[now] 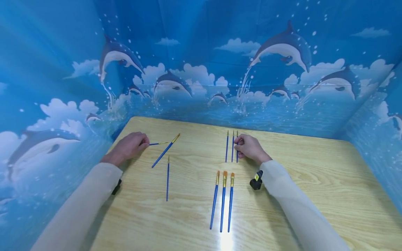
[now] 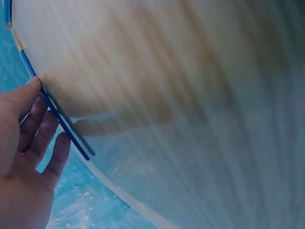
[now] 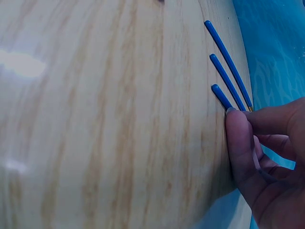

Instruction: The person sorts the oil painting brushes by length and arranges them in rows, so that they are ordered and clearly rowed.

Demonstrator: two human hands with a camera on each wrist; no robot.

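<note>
Blue brushes lie between left hand and right hand, each pinching one brush.

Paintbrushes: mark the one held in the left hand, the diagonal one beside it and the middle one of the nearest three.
Held brush [image 2: 63, 121], left wrist view: on its blue handle.
Diagonal brush [image 1: 165, 151], head view: on its blue handle.
Middle brush of the nearest three [image 1: 223, 203], head view: on its blue handle.

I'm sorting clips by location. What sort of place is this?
Perhaps a makeshift filming booth, though I can't be sure: dolphin-print sheeting rises behind and beside a wooden table, and a small black device sits at the person's right cuff.
</note>
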